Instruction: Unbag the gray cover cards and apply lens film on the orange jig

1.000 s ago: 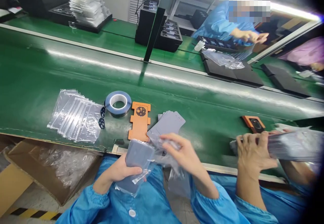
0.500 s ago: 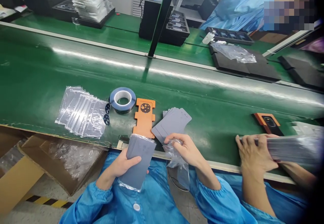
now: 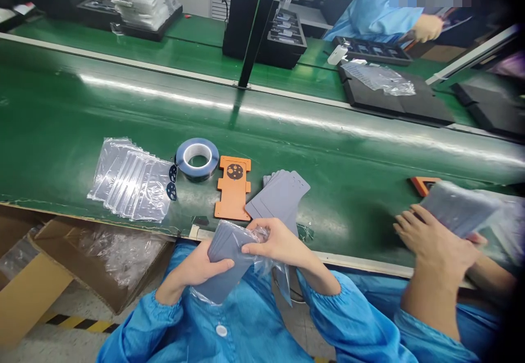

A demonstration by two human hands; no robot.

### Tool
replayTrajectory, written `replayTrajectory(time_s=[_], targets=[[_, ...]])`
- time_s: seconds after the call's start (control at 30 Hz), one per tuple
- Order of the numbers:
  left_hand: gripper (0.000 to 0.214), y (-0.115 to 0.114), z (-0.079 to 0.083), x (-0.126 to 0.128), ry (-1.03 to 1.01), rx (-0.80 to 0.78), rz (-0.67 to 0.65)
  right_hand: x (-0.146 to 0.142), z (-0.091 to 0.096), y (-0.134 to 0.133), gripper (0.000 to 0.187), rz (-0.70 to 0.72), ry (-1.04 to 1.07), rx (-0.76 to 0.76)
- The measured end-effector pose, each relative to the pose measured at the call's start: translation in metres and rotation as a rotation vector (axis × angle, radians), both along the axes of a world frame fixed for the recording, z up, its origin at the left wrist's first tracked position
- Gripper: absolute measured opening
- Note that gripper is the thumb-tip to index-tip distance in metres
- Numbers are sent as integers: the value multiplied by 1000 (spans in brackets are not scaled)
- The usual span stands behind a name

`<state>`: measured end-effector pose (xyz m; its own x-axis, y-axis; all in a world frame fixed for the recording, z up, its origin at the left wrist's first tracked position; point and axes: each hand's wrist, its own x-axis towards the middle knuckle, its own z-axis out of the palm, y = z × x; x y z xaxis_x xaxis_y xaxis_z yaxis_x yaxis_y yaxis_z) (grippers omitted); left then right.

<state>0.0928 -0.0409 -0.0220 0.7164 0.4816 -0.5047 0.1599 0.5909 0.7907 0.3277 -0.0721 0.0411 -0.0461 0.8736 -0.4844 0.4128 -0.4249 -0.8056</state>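
My left hand (image 3: 200,269) is closed round a stack of grey sheets (image 3: 223,256) still partly in a clear plastic bag, held over my lap at the belt's near edge. My right hand (image 3: 275,241) pinches the crumpled clear bag (image 3: 262,262) at the top of that stack. Just beyond my hands a fan of grey sheets (image 3: 281,199) lies on the green belt (image 3: 287,150), beside an orange jig plate (image 3: 232,188) with round holes. A blue tape roll (image 3: 197,157) and a spread of clear bags (image 3: 131,182) lie to the left.
A co-worker's hand (image 3: 435,243) on my right holds a bagged grey stack (image 3: 459,207) over another orange jig (image 3: 422,183). A cardboard box (image 3: 94,264) with plastic stands at lower left. Black trays (image 3: 394,100), a black post (image 3: 254,24) and another person in blue (image 3: 381,7) are across the belt.
My right hand has moved left from the loose bag to the top of the stack in my left hand. The co-worker's stack has tilted up and shifted right.
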Motion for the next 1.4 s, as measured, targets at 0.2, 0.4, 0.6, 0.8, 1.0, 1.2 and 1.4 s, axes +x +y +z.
replayTrajectory(time_s=[0.2,0.4,0.6,0.8,1.0,1.2,1.4], targets=[[50,2,0,1,27,131,-46,2,-3,0,34,-20,-92,76],[52,5,-1,2,84,159,-68,13,2,-1,25,84,-9,129],[46,9,2,5,35,172,-90,19,9,-1,25,86,-31,135],[47,8,0,3,35,154,-53,10,-3,-5,27,86,-25,41],[51,11,-3,1,41,163,-78,8,-13,-3,35,-5,52,-75],[54,14,1,4,-11,170,-114,27,3,-3,45,67,124,-11],[62,7,-6,-6,-36,-145,-64,92,10,8,47,-214,-85,108]])
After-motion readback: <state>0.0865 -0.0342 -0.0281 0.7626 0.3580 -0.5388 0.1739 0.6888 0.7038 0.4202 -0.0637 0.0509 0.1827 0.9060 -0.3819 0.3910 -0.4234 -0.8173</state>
